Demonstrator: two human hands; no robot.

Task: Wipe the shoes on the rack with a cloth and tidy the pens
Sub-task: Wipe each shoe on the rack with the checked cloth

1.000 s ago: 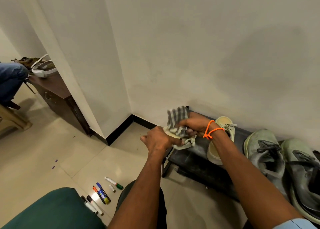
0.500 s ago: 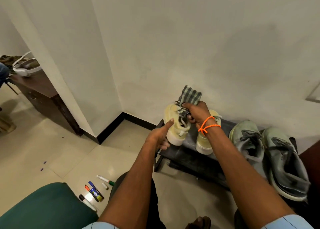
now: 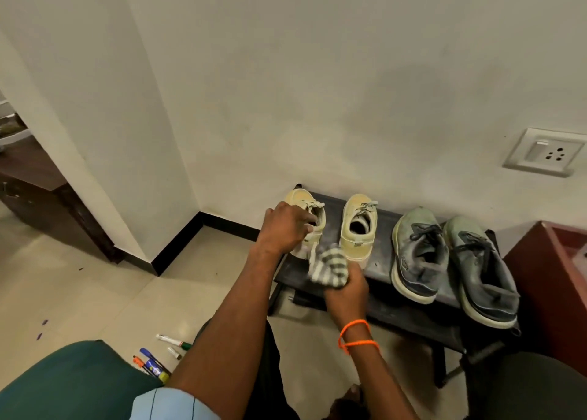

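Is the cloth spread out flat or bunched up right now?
Bunched up. The striped cloth is crumpled in the right hand, which grips it above the front edge of the rack.

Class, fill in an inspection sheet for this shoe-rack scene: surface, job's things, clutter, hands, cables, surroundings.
Surface: black shoe rack, dusty.
Job's things: pale yellow canvas sneakers and grey-blue running shoes on the rack; striped grey-white cloth; marker pens on the floor.
Clutter: nothing seen.
Hands: left hand grips the left yellow sneaker; right hand grips the cloth.
Cables: nothing seen.
Surroundings: white wall socket, dark wooden cabinet, beige tiled floor.
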